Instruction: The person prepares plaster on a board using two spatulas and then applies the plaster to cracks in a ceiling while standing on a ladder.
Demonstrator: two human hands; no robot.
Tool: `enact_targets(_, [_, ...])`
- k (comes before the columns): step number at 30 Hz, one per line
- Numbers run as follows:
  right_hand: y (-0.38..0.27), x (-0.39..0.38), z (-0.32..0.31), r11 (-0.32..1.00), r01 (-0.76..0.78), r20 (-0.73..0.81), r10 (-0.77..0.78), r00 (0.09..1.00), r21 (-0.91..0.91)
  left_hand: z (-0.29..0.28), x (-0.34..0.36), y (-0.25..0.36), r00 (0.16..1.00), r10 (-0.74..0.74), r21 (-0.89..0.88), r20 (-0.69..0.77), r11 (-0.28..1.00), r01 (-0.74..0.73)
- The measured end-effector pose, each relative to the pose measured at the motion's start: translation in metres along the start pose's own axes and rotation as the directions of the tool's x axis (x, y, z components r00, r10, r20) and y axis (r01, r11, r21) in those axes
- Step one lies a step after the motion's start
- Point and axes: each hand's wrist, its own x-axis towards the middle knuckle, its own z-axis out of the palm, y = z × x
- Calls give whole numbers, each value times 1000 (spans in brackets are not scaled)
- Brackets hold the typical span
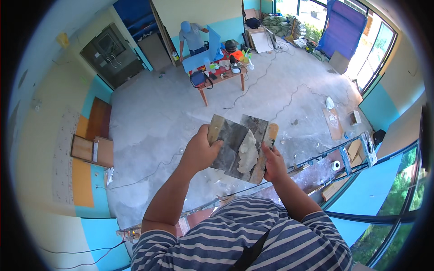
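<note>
Grasping, left grip [201,152]: grey plate [228,141]
Grasping, right grip [274,164]: second plate [254,123]
Putty [247,153]: pale lump where the plates meet
Bag [197,78] on bench [228,77]: contents hidden

Grey floor [149,117]; cream-turquoise walls [217,12]; wooden table [229,77]; bright windows [382,40].

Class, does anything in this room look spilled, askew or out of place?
Yes: toward the right, crumpled white material looks dropped, littering the floor; at upper right, a large blue panel partly blocks the windows.
</note>
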Motion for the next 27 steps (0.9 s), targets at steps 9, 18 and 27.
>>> enact_targets(9, [7,12,-10,988,83,64,-76,995,-127,0,19,-3,986,151,170,-72,976,-137])
enact_targets(18, [12,31,-20,994,-110,175,104,979,27,-69,31,11,478,621,344,-621,764,-546])
enact_targets(27, [18,65,-75,914,235,174,-185,967,-331,-290,5,189,-125,421,368,-898,567,-737])
